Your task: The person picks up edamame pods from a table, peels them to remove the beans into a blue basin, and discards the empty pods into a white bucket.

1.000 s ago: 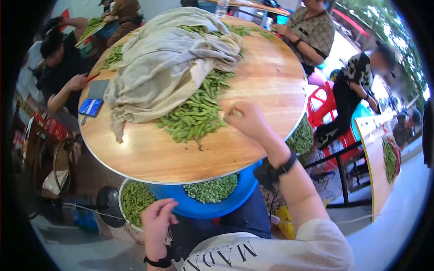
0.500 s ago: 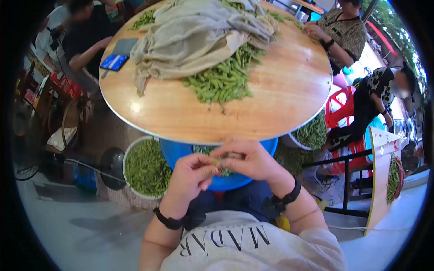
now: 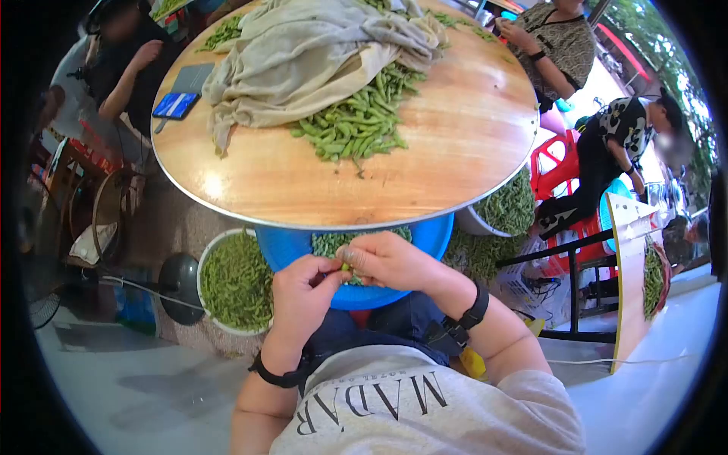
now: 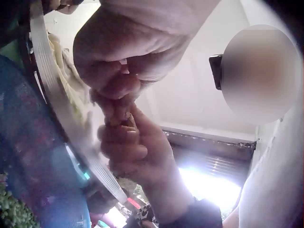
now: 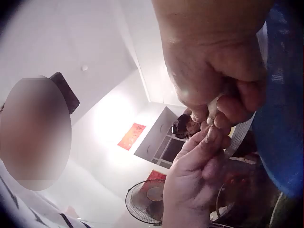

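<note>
Over the blue basin [image 3: 447, 239], my two hands meet at a small green bean pod [image 3: 346, 267]. My left hand [image 3: 305, 292] pinches it between thumb and fingers. From the other side, my right hand [image 3: 394, 262] pinches it too, thumb against curled fingers. In the right wrist view a pale bit of the pod [image 5: 212, 108] shows among the fingertips; most of it is hidden. Shelled green beans [image 3: 324, 244] lie in the basin below. On the round table [image 3: 455, 152], a heap of bean pods [image 3: 356, 125] spills from under a grey-beige cloth [image 3: 296, 72].
A white tub [image 3: 203, 292] of green pods stands left of the basin, another tub [image 3: 478, 221] of pods to its right. The table's edge [image 3: 334, 225] runs just beyond my hands. A phone [image 3: 176, 105] lies on the table. Other people sit around, near a red chair [image 3: 553, 163].
My right hand has come back from the pods on the table to meet my left hand over the basin. Both hands now pinch a bean pod. The head view has tilted down.
</note>
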`<act>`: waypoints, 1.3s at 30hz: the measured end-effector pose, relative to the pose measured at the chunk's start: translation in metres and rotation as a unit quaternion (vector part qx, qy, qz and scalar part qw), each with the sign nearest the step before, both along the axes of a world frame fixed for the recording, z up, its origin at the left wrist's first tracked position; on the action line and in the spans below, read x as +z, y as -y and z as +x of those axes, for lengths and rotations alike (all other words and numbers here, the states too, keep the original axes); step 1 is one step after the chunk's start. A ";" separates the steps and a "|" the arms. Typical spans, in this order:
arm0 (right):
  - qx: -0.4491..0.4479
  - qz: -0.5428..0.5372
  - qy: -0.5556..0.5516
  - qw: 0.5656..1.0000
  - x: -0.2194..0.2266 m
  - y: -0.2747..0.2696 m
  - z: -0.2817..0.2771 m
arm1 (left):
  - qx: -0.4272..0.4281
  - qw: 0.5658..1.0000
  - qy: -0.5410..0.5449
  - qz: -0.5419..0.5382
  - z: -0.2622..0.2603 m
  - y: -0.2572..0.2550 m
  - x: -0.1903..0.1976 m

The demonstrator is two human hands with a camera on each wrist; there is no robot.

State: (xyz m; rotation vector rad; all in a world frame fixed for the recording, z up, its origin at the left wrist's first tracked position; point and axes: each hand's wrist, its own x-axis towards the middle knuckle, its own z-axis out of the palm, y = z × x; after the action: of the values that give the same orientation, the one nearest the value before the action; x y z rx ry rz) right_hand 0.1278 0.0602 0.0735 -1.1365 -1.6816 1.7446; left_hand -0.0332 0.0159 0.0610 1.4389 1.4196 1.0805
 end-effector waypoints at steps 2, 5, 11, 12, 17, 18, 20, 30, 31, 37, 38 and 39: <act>-0.001 -0.002 0.000 1.000 -0.001 0.001 -0.001 | 0.003 1.000 -0.002 0.003 0.000 0.000 0.000; 0.003 -0.009 0.014 1.000 0.009 0.000 0.000 | 0.011 1.000 -0.007 0.013 0.000 0.002 -0.006; -0.018 -0.023 0.015 0.999 0.008 0.001 -0.003 | 0.010 0.996 -0.044 0.073 0.004 0.000 -0.005; -0.017 -0.026 0.019 0.999 0.007 0.001 -0.002 | 0.010 0.994 -0.068 0.088 0.006 0.001 0.001; -0.016 -0.073 -0.001 0.997 0.010 0.000 0.004 | -0.009 0.981 -0.099 0.169 0.008 -0.001 0.004; -0.022 -0.087 -0.021 0.996 0.006 0.000 0.003 | -0.013 0.979 -0.095 0.181 0.008 -0.002 0.005; -0.027 -0.086 -0.027 0.996 0.003 -0.001 0.000 | -0.011 0.978 -0.086 0.192 0.007 -0.004 0.001; -0.049 0.018 0.054 0.997 -0.001 0.011 0.000 | -0.049 0.944 0.272 -0.182 -0.003 -0.003 -0.012; -0.050 0.012 0.051 0.997 -0.003 0.013 0.001 | -0.057 0.913 0.344 -0.210 -0.006 -0.005 -0.017; -0.092 0.172 0.068 0.978 -0.003 0.017 0.003 | -0.035 0.852 0.459 -0.248 -0.001 -0.001 -0.030; -0.111 0.208 0.059 0.970 -0.001 0.020 0.002 | -0.023 0.856 0.453 -0.246 0.001 0.001 -0.030; -0.096 0.217 0.046 0.970 -0.003 0.020 0.003 | -0.031 0.847 0.466 -0.253 0.001 0.002 -0.033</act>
State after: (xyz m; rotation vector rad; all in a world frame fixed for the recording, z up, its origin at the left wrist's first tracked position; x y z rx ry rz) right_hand 0.1307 0.0398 0.0705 -1.1382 -1.8221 1.1453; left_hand -0.0320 0.0141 0.0283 0.4294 0.8180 1.0289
